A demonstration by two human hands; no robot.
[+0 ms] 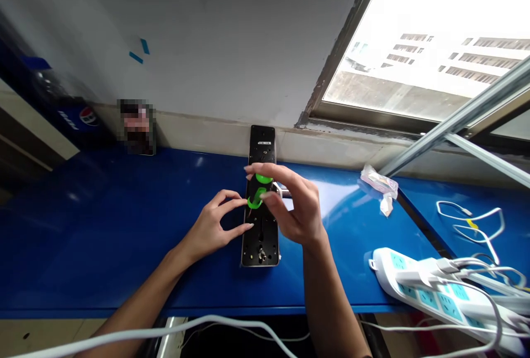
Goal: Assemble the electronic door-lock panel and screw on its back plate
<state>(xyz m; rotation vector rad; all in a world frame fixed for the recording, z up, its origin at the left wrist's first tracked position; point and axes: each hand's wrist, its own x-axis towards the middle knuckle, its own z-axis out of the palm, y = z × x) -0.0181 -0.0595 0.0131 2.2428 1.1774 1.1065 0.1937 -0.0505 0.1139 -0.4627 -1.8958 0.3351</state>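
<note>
A long black plate (261,236) with several holes, screws and small metal fittings lies lengthwise on the blue table, its far end against the wall. Above its middle, my right hand (296,201) is closed on a green and black screwdriver (257,197), the thumb on one side and the fingers over its top. The thin shaft points down toward the plate; whether its tip sits in a screw cannot be made out. My left hand (219,220) is open at the plate's left edge, thumb and fingers apart, an index fingertip by the screwdriver's green lower end.
On the right of the blue table (199,181) lie a white power strip (426,286) with plugs, a white cable (472,220) and a crumpled plastic bag (379,184). A Pepsi bottle (77,115) stands back left. Another white cable (199,320) crosses in front.
</note>
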